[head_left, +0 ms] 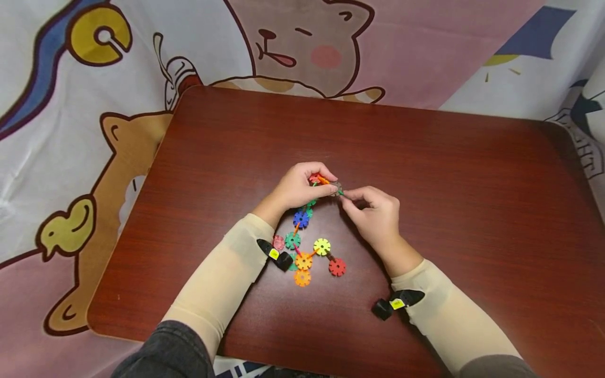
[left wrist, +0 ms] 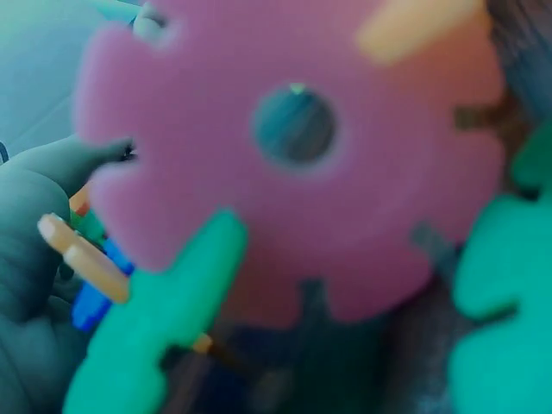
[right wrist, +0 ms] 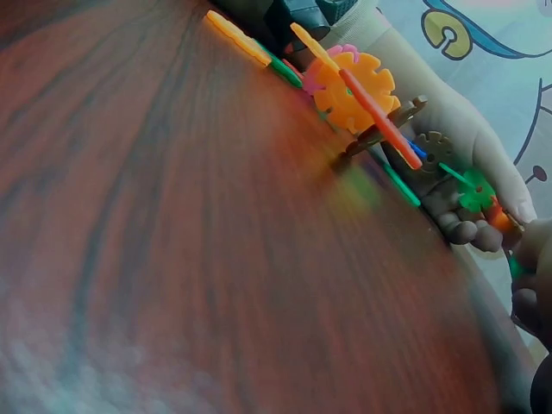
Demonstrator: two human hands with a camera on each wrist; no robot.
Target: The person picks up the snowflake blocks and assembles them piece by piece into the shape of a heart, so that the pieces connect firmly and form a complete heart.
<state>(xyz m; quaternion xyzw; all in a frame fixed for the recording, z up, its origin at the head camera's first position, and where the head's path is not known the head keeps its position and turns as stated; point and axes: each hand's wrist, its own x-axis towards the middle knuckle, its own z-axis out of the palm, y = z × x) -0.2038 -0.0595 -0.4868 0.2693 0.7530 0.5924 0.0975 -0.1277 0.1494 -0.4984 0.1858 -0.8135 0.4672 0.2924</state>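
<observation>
My left hand (head_left: 302, 185) pinches a brownish-grey notched disc (head_left: 336, 187) between thumb and fingers, at the upper end of a chain of plastic snowflake discs. My right hand (head_left: 377, 212) pinches a green disc (head_left: 341, 193), seen edge-on, right at the brownish-grey one. Beside the left fingers are a red disc (head_left: 314, 179) and an orange one (head_left: 323, 179). From there the chain runs toward me through a blue disc (head_left: 301, 219) and a green one, then an orange disc (head_left: 304, 261). A yellow disc (head_left: 322, 246) and a red end disc branch rightward. A pink disc (left wrist: 371, 181) fills the left wrist view.
The assembly's lower part lies on the brown table (head_left: 449, 184), partly behind the left wrist camera (head_left: 283, 261). Another camera (head_left: 383, 309) sits on the right wrist. A cartoon-printed cloth (head_left: 406, 47) hangs behind the table's far and left edges.
</observation>
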